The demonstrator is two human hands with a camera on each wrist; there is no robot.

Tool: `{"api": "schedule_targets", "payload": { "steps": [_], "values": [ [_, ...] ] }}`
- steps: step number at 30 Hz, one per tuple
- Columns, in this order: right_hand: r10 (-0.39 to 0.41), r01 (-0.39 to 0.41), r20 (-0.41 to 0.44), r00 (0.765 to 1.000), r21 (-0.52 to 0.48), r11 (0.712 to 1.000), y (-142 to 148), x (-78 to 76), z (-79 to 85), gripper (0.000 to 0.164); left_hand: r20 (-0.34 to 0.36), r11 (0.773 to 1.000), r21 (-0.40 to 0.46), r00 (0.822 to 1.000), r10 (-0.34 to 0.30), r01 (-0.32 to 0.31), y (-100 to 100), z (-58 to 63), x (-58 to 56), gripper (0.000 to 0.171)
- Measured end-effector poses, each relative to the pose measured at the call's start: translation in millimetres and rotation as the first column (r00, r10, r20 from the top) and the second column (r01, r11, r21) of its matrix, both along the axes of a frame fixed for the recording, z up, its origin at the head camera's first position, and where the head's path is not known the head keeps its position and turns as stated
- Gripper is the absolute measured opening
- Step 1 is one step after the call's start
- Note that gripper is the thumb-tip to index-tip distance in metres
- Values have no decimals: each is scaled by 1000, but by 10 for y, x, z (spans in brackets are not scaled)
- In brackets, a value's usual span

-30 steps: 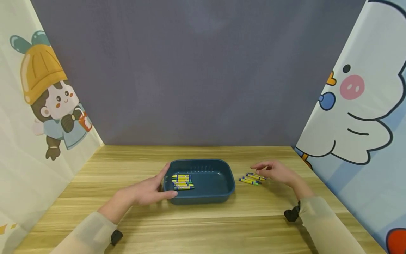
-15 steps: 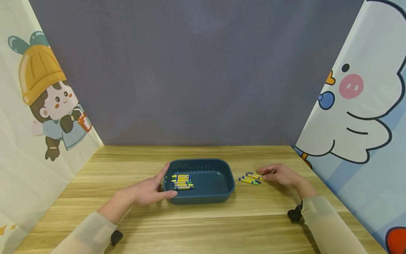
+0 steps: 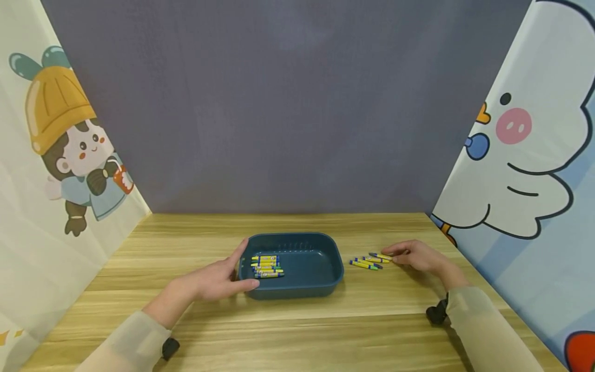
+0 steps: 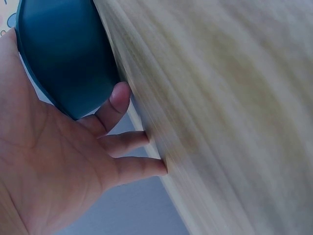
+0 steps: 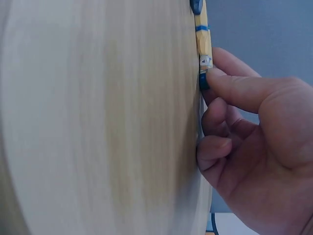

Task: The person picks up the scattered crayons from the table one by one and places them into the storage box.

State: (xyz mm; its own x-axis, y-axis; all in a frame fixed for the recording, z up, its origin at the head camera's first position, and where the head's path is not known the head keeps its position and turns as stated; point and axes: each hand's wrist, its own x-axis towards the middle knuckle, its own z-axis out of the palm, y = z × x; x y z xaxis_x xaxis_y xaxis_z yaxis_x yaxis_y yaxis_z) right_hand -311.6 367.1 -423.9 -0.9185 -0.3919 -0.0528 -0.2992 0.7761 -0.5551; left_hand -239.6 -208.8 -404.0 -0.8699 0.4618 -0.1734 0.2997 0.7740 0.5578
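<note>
A dark teal tray [image 3: 302, 293] stands on the table, with several yellow-wrapped crayons [image 3: 267, 266] lying side by side at its left end. My left hand [image 3: 216, 279] spans the tray's left end, thumb over the near rim and index finger straight along the left side. In the left wrist view, other fingers [image 4: 142, 167] reach down to the tabletop beside the tray. To the right of the tray several more crayons [image 3: 364, 264] lie in a slanted group. My right hand [image 3: 420, 257] pinches the end of the rearmost crayon [image 5: 204, 61] between thumb and index finger, the remaining fingers curled.
The wooden table [image 3: 297, 336] ends at a grey cloth backdrop [image 3: 288, 103]. Printed cartoon panels stand on both sides, the right one [image 3: 520, 155] beyond my right hand. A dark band [image 3: 437, 312] sits at my right wrist.
My right hand has shifted rightward and come down onto the rearmost crayon, which has slid right and apart from its neighbours. My left hand and the tray stay in place.
</note>
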Motion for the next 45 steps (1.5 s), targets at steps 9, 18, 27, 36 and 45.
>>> {"api": "schedule_targets", "payload": {
  "steps": [9, 18, 27, 36, 45],
  "values": [
    [-58, 59, 58, 997, -19, 998, 102, 21, -13, 36, 3, 1000, 3, 1000, 2, -2, -1, 2, 0, 120],
    [-108, 108, -7, 994, -1, 994, 61, 13, -14, 32, -6, 1000, 9, 1000, -2, 2, 0, -13, -8, 119],
    [-97, 96, -61, 993, -32, 995, -177, 12, 210, 37, 4, 1000, 9, 1000, -7, 7, 3, 9, -2, 120],
    [-25, 17, -82, 996, -96, 995, -640, 39, 445, 37, 16, 1000, 7, 1000, -5, 5, 2, 1, -9, 119],
    [76, -91, -96, 992, -166, 982, -1222, 11, 588, 33, 15, 1000, 2, 1000, 3, -3, 3, -7, -10, 119]
  ]
}}
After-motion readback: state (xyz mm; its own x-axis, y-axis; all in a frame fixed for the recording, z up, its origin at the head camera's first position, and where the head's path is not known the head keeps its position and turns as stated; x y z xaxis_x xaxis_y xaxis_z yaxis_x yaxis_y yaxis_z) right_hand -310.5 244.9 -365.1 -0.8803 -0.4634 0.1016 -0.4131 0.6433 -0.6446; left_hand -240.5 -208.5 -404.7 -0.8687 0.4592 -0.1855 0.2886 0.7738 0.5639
